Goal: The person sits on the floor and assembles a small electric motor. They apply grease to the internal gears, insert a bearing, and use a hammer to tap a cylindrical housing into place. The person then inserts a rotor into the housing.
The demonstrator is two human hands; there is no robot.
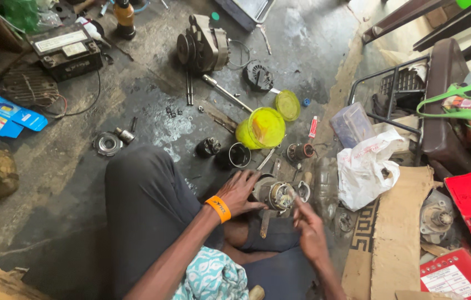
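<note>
My left hand (239,193) grips the round metal motor part (276,195) held over my lap. My right hand (308,223) touches its near face with the fingertips. Beyond both hands, 1 yellow tub (261,128) lies on the floor (68,166).

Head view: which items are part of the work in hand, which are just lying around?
In hand: left hand gripping the motor assembly; right hand at its end.

Lying about: yellow tub, yellow lid, alternator, battery, white plastic bag.
</note>
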